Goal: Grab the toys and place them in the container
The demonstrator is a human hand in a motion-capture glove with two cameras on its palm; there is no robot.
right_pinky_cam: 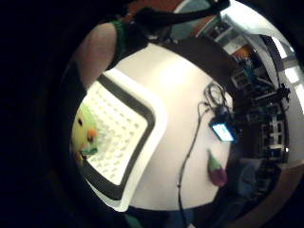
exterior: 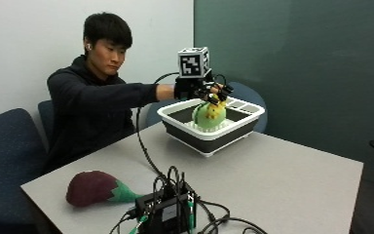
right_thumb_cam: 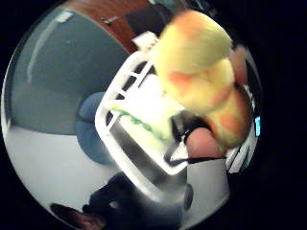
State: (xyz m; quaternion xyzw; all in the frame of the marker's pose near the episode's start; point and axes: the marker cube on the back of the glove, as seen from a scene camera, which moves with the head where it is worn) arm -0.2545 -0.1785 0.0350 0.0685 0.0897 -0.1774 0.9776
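Over the container: the gloved right hand [exterior: 198,89] hangs above the white-rimmed, dark-walled container [exterior: 237,127], fingers [exterior: 220,90] curled round the top of a plush toy [exterior: 209,114].
Held toy: rounded, soft, yellow-green with orange patches; its lower part sits inside the container's walls.
Second toy: a maroon plush with a green leafy end [exterior: 96,188] lies on the surface [exterior: 284,180] near the front-left corner, well apart from the container.
Container interior: white studded floor, rectangular with rounded corners.
Open room: bare grey surface spreads right of the container.
Clutter: black device with cables [exterior: 169,207] at the front edge.
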